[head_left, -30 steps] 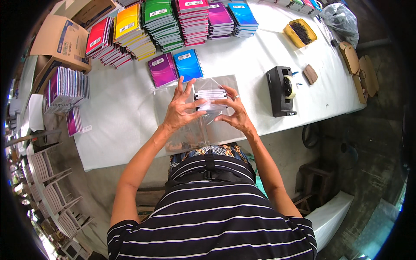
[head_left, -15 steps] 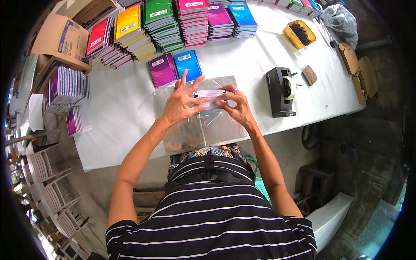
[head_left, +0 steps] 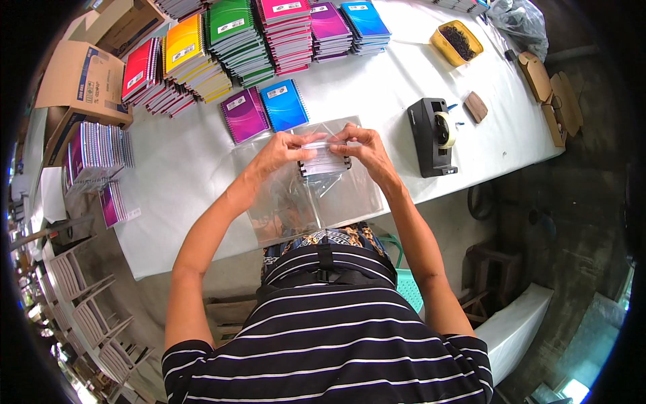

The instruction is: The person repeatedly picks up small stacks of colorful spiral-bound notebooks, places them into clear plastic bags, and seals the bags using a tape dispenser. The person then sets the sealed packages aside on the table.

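Note:
A small spiral-bound stack of notebooks (head_left: 325,163), showing white page edges and dark binding at its sides, stands on clear plastic sheets (head_left: 282,212) at the table's front. Clear film surrounds the stack in part; how far it wraps is hard to see. My left hand (head_left: 279,153) is closed at the stack's far left, its fingers pinching the film. From the right, my right hand (head_left: 367,153) pinches the film at the stack's far edge, thumb toward the left. Just beyond lie a purple notebook (head_left: 245,116) and a blue notebook (head_left: 284,106).
Piled notebooks (head_left: 232,34) in several colours line the back. Cardboard boxes (head_left: 94,77) and more notebooks (head_left: 97,151) stand left. On the right are a black tape dispenser (head_left: 425,138), a brown block (head_left: 476,107), a yellow tub (head_left: 456,44) of dark bits and an open carton (head_left: 542,94).
Both hands have shifted to the stack's far edge, and my left fingers, spread before, have closed in. More of the stack's near side shows. The view has shifted slightly.

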Available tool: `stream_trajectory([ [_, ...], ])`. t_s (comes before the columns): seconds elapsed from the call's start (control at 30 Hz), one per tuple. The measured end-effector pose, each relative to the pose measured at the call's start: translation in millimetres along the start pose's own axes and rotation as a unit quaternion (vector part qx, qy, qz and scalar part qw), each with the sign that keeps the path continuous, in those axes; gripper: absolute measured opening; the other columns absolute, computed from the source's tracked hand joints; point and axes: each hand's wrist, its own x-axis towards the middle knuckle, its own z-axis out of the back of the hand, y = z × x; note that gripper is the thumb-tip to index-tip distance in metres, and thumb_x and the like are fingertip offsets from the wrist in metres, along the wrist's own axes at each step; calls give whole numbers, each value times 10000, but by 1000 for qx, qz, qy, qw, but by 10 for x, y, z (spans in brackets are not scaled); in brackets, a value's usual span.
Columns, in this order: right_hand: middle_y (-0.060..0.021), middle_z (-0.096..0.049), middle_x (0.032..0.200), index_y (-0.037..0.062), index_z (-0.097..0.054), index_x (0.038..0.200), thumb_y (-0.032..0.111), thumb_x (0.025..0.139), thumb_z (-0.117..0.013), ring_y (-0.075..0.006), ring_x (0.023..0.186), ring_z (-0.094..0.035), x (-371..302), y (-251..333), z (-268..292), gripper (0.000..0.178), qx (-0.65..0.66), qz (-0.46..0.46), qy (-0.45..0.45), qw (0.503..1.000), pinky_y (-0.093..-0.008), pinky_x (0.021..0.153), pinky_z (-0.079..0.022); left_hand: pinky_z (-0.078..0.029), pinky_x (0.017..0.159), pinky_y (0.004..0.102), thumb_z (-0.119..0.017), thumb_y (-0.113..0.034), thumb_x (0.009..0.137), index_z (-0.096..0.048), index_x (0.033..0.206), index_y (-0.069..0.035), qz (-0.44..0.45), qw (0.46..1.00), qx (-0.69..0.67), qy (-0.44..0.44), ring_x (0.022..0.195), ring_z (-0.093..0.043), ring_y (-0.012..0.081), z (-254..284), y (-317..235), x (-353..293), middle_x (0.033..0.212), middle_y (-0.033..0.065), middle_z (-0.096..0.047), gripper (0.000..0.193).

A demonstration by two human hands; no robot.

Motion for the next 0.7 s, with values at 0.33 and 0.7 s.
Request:
stream_trajectory([
  [0.33, 1, -541, 799, 111, -778, 876, 54, 746, -696, -126, 798, -498, 17, -47, -36, 164, -51, 91, 16, 994, -289, 677, -384, -349, 1097, 381, -716, -372, 837, -699, 1128, -4, 23, 984, 57, 169, 1351, -435, 238, 207, -105, 97, 1350, 33, -591, 470],
  [0.7, -26, -622, 1153, 203, -778, 980, -89, 711, -561, -226, 1109, -526, -153, 18, -4, 453, -387, 247, 22, 888, -448, 1043, -366, -170, 1151, 623, -678, -420, 830, -416, 1457, -208, -183, 763, 618, 52, 1481, -116, 329, -183, -365, -345, 1557, -69, -312, 712],
])
